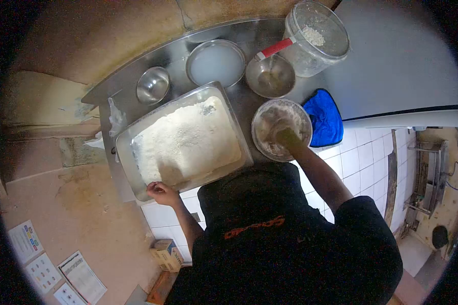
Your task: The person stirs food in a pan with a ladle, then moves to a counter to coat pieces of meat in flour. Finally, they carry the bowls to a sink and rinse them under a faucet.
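Note:
A rectangular metal tray (242, 144) holds a broad layer of white flour-like powder (183, 137). At its near left corner is my left hand (161, 192), fingers curled together at the rim; whatever they may hold is too small to make out. My right hand (287, 138) reaches down into a round bowl (256, 133) of pale, powdery pieces, just right of the tray. Its fingers are hidden in the bowl's contents.
Behind the tray stand a small steel bowl (153, 85), a round pan of cloudy liquid (217, 63) and another steel bowl (270, 76). A red-handled tool (276, 49) lies near a clear bucket (310, 56). A blue cloth (323, 118) is at the right.

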{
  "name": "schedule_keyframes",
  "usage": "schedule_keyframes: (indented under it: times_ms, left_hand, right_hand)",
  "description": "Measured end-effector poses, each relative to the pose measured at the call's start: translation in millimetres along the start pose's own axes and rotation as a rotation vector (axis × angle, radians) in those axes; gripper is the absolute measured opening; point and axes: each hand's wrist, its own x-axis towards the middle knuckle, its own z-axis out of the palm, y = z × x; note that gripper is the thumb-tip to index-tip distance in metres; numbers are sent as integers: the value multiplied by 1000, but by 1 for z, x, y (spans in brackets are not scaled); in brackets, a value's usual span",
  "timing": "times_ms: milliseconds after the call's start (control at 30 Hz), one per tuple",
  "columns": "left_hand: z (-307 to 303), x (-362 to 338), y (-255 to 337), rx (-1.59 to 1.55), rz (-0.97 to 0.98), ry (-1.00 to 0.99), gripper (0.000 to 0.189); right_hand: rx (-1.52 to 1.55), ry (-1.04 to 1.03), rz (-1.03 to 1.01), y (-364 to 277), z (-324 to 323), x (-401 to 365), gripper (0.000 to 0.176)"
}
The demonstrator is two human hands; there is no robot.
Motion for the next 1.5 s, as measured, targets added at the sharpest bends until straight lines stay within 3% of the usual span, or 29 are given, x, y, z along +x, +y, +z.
schedule_keyframes:
  times_ms: [133, 333, 367, 433, 467, 500, 567, 600, 633, 667, 700, 767, 800, 867, 933, 1033, 1067, 1100, 1133, 1267, 1333, 1367, 1433, 1500]
  left_hand:
    - [3, 0, -1, 5, 5, 17, 10]
    - [0, -1, 11, 3, -10, 31, 11]
    - [-1, -1, 14, -16, -10, 13, 11]
    - [-2, -2, 14, -4, -8, 21, 11]
    - [0, 0, 15, -2, -1, 31, 10]
    - [4, 2, 21, -7, 7, 24, 10]
    - [17, -2, 41, -173, 201, 29, 9]
    - [30, -7, 50, -271, 154, -69, 11]
    - [41, -11, 91, -226, 297, -145, 17]
    - [50, -17, 135, -370, 221, -347, 25]
    - [74, -20, 144, -404, 363, -553, 31]
    - [120, -37, 202, -636, 289, -933, 35]
    - [138, -45, 232, -535, 310, -1059, 38]
    - [199, -62, 254, -130, 459, -1184, 44]
    - [270, -85, 243, 53, 519, -1120, 45]
    - [408, -109, 167, 92, 1076, -1103, 38]
    - [389, -108, 192, 86, 1088, -1104, 38]
    - [343, -102, 237, -77, 379, -1387, 36]
    - [319, -99, 264, -228, -373, -1546, 35]
    - [330, -99, 257, -388, -585, -1545, 30]
    - [333, -92, 249, -653, -1073, -1557, 21]
    - [325, -90, 249, -644, -1077, -1560, 21]
    - [294, -80, 261, -644, -1130, -1536, 17]
    - [269, -69, 261, -632, -1071, -1560, 19]
  right_hand:
    - [-236, -44, 146, -17, 13, 2, 87]
    - [1321, -77, 125, 72, 39, -11, 61]
    - [1324, -86, 127, 76, 38, -12, 61]
    - [511, -2, -17, 59, -33, -16, 62]
    - [302, -52, -20, 51, -54, -17, 67]
    - [306, -47, -10, 56, -43, -19, 67]
    - [1159, -214, 17, 77, -13, -22, 74]
    - [1158, -208, 21, 76, -15, -27, 74]
    - [838, -111, -43, 69, -18, -33, 73]
    - [515, -13, -108, 63, -20, -37, 71]
    - [514, -7, -114, 59, -15, -36, 71]
    - [728, -119, 112, 46, 2, -37, 69]
    - [-4, -260, 99, -5, -87, -45, 68]
    - [-64, -232, 245, -24, -83, -51, 69]
    - [-30, -188, 303, -15, -62, -50, 70]
    - [144, -76, 261, 25, -26, -35, 72]
    - [244, -30, 231, 39, -16, -33, 72]
    - [340, 9, 206, 51, -5, -32, 73]
    - [469, 42, 204, 62, 5, -34, 81]
    - [515, 19, 209, 76, 9, -23, 77]
    - [661, -86, 26, 65, -27, -36, 76]
    - [668, -90, 31, 64, -34, -43, 76]
    - [1095, -34, 141, 67, -43, -55, 76]
    - [1029, 8, 192, 71, -46, -52, 80]
